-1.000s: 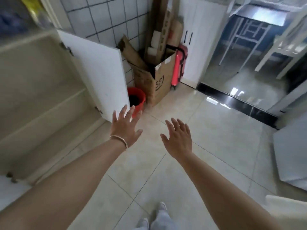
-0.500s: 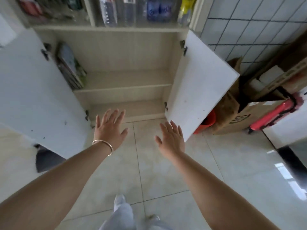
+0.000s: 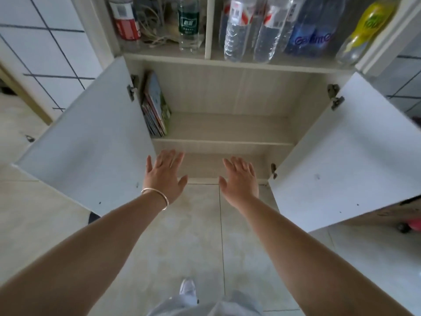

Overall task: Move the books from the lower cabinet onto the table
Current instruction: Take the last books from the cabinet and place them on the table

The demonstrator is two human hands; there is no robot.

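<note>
Head view: the books [image 3: 155,109] stand leaning in a thin stack at the far left end of the upper shelf [image 3: 223,127] inside the lower cabinet [image 3: 227,92], pressed against its left wall just behind the left door's hinge [image 3: 131,90]. To their right the shelf board runs bare to the right wall, and its front edge lies straight across above the hands. Both doors hang wide: the left door [image 3: 91,142] swings out just beside the books, the right door [image 3: 341,160] on the other side, leaving a broad gap between them. The left hand [image 3: 165,175], a bangle [image 3: 157,197] on its wrist, and the right hand [image 3: 240,179] reach into that gap with fingers straight and spread, holding nothing, well apart from the books and below the shelf edge. Bottles [image 3: 250,28] crowd the compartment above. Tiled floor [image 3: 193,236] lies below the arms.
</note>
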